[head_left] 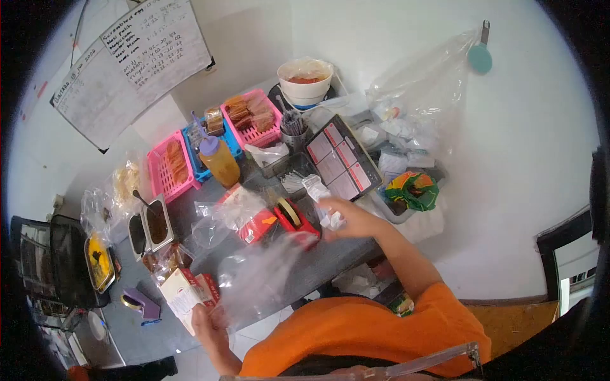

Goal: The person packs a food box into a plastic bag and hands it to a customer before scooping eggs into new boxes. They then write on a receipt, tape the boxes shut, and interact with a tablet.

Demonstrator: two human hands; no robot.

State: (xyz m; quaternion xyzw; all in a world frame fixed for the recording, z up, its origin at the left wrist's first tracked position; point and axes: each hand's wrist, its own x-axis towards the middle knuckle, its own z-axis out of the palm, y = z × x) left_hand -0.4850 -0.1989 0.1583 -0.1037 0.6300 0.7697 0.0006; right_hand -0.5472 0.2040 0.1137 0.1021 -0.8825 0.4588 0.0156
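We see handwriting on the whiteboard (136, 63), labels on the black tray (342, 162) and print on the box (184, 295), but nothing is readable.

Blurred bag (264, 276), perhaps clear plastic

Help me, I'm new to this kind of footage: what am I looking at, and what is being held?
There is no machine: a single camera worn on a person's head looks down at their two bare hands. The left hand grips a small white-and-red box, with a clear plastic bag beside it. The right hand touches a white paper slip beside a red tape dispenser; whether it grips the slip is unclear. The grey table also bears pink baskets of snacks, an orange bottle and a label sheet.
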